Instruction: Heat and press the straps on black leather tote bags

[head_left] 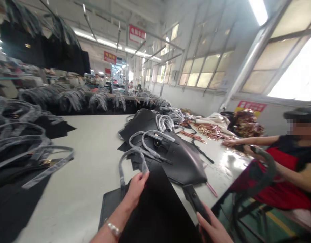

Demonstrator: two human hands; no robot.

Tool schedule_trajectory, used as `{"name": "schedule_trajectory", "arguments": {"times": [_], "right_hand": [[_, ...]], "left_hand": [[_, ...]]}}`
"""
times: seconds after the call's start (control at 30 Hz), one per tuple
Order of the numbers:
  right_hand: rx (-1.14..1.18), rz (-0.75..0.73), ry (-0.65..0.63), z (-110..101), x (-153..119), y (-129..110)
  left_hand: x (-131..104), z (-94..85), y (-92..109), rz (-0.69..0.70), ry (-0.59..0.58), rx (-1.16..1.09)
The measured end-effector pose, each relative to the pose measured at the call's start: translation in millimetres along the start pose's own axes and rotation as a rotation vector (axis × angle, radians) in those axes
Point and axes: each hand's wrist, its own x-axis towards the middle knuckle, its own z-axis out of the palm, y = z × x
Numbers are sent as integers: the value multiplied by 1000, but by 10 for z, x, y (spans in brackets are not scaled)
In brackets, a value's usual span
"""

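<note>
My left hand (138,185) is closed on the plastic-wrapped handle (121,162) of a black bag (160,202). The bag's dark panel spreads below that hand toward me, over the table's near part. At the lower right, my right hand (211,226) wraps around a long black tool (194,199) with a flat, broad end; its exact kind is unclear. That end points up and left, close to the lower edge of a finished-looking black bag (188,162) lying in a pile. Another wrapped handle (147,148) arches over this pile.
More black bags with wrapped handles (48,148) lie on the left of the white table (94,135). Copper-coloured pieces (211,130) are heaped at the back right. A co-worker in a red apron (282,162) sits at the right, near a thick black hose-like loop (268,168).
</note>
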Motion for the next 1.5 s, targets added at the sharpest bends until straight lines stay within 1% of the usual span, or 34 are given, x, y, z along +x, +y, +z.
{"name": "schedule_trajectory", "arguments": {"times": [0.07,0.1,0.13,0.17,0.2,0.23,0.27,0.3,0.4,0.43,0.47,0.5,0.57,0.6,0.63,0.67,0.7,0.73,0.77,0.8,0.83,0.87,0.9,0.97,1.03,1.1,1.2,1.27,1.33,1.4,1.5], "right_hand": [[0,-28,55,-111,-55,-137],[-4,-43,82,-168,-91,-206],[-6,-55,110,-224,-133,-271],[-4,-61,133,-279,-178,-329],[1,-65,153,-331,-222,-381],[5,-64,170,-380,-263,-425],[4,-58,181,-425,-298,-461],[-3,-50,191,-464,-326,-492],[-4,-48,199,-532,-376,-555],[6,-45,189,-534,-385,-566],[14,-40,176,-523,-391,-572],[15,-27,159,-502,-394,-571],[-13,19,120,-428,-382,-554],[-36,42,97,-376,-364,-542],[-62,55,70,-316,-336,-532],[-91,58,30,-247,-299,-529],[-122,56,-14,-172,-252,-534],[-152,47,-61,-92,-198,-551],[-180,40,-110,-11,-139,-578],[-203,35,-153,68,-76,-614],[-222,34,-190,142,-15,-655],[-238,36,-221,208,45,-698],[-252,42,-252,264,99,-738],[-278,60,-316,337,192,-807],[-279,81,-381,369,264,-859],[-266,105,-427,383,327,-909],[-263,120,-456,437,437,-989],[-273,114,-461,514,530,-1035],[-281,74,-433,605,613,-1067],[-290,-3,-372,676,649,-1086],[-305,-99,-307,689,560,-1102]], "left_hand": [[-107,45,300,61,-134,-358],[-165,45,451,89,-174,-523],[-221,32,587,109,-202,-637],[-268,10,695,123,-217,-686],[-302,-18,766,128,-231,-682],[-318,-48,794,119,-248,-641],[-314,-83,775,96,-266,-583],[-290,-123,715,58,-285,-522],[-123,-303,391,-89,-320,-390],[-50,-388,280,-134,-297,-319],[23,-481,188,-169,-236,-222],[93,-578,119,-191,-147,-110],[199,-743,54,-200,61,99],[226,-788,46,-194,157,162],[227,-795,41,-161,246,205],[200,-758,30,-92,319,253],[141,-677,1,20,359,325],[54,-556,-50,158,349,415],[-55,-408,-124,316,295,521],[-178,-247,-218,447,154,623],[-303,-89,-325,515,-7,711],[-419,53,-437,542,-101,793],[-518,166,-544,548,-169,866],[-647,292,-710,539,-236,973],[-690,304,-791,545,-287,1019],[-686,263,-800,558,-324,1030],[-667,218,-766,563,-331,1029],[-665,219,-757,575,-326,1028],[-669,229,-767,591,-318,1029],[-676,236,-791,602,-305,1032],[-692,237,-838,609,-287,1017]]}}
